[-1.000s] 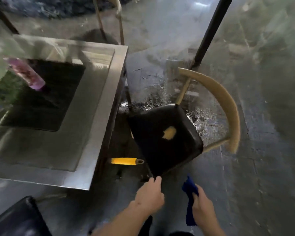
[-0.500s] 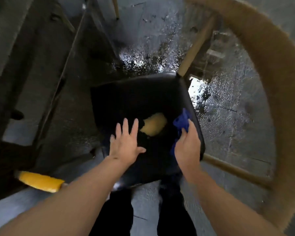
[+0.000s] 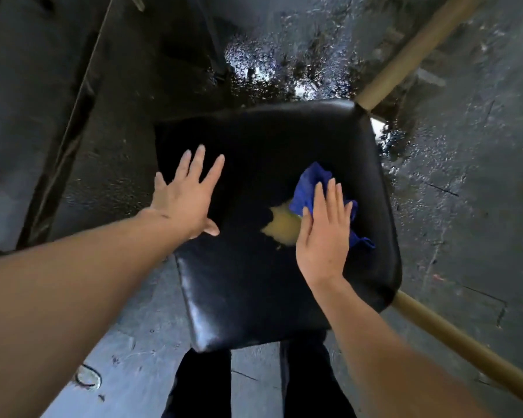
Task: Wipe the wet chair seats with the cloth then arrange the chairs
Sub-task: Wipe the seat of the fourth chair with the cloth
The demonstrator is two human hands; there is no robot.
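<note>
Cloth (image 3: 310, 182) half hidden under flat right hand (image 3: 323, 233) on black seat (image 3: 269, 291); left hand (image 3: 187, 200) splayed, empty.

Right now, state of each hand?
Left hand: open, fingers spread over the black seat.
Right hand: open, flat fingers pressing the blue cloth onto the seat.

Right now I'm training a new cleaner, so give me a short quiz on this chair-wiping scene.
1. Which hand presses the blue cloth onto the black chair seat?
2. True or false: the left hand holds a second cloth.
3. The tan worn patch lies: A) beside the cloth; B) under the left hand; C) at the seat's near corner.
Key: 1 right hand; 2 false; 3 A.
</note>
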